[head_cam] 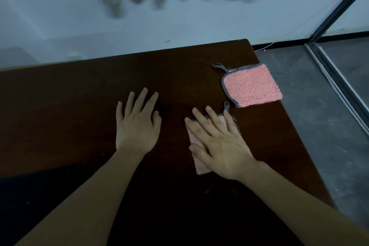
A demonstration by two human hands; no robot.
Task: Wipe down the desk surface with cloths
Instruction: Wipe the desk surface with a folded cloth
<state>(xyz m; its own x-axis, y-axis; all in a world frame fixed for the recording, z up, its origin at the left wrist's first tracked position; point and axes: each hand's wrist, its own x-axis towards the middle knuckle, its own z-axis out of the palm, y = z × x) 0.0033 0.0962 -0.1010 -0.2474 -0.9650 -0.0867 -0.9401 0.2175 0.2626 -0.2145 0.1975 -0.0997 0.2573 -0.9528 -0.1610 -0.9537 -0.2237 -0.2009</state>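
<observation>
left hand [137, 126]: flat on the desk [79, 106], fingers spread, holding nothing
right hand [217, 142]: flat, straight fingers pressing the pale pink cloth [196, 163]
spare cloth [253, 86]: brighter pink, by the desk's right edge

Right hand [221, 142] flat on pale cloth [196, 163] — left hand [137, 124] on desk [79, 96].

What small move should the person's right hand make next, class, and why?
Probably slide the right hand sideways, dragging the cloth across the desk. Its flat fingers already press that cloth down, and much bare desk lies beside it.
</observation>
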